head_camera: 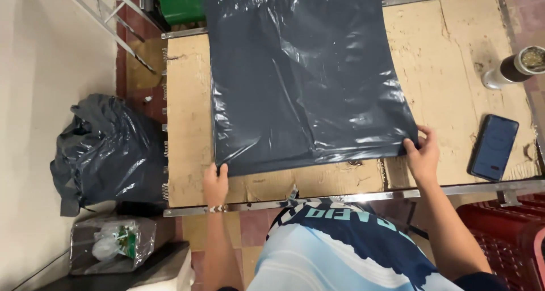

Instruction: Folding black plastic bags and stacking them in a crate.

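Dark grey plastic bag [306, 75] lies flat on the desk [187, 126], spread from near edge to far. Left hand [215, 183] pinches its near-left corner; right hand [423, 152] pinches the near-right corner, fingers closed on the film. Desk top is worn cardboard w/ metal rim. Right of the bag: dark phone [493, 147] near the right hand, a capped cylinder container [514, 68] farther off. Floor at left: stuffed black rubbish bag [105, 152], clear bag w/ scraps [113, 243] nearer. Red crate [505, 234] near right.

Cardboard-topped table [187, 155] — bag [306, 75], phone [493, 147], cup [514, 68]
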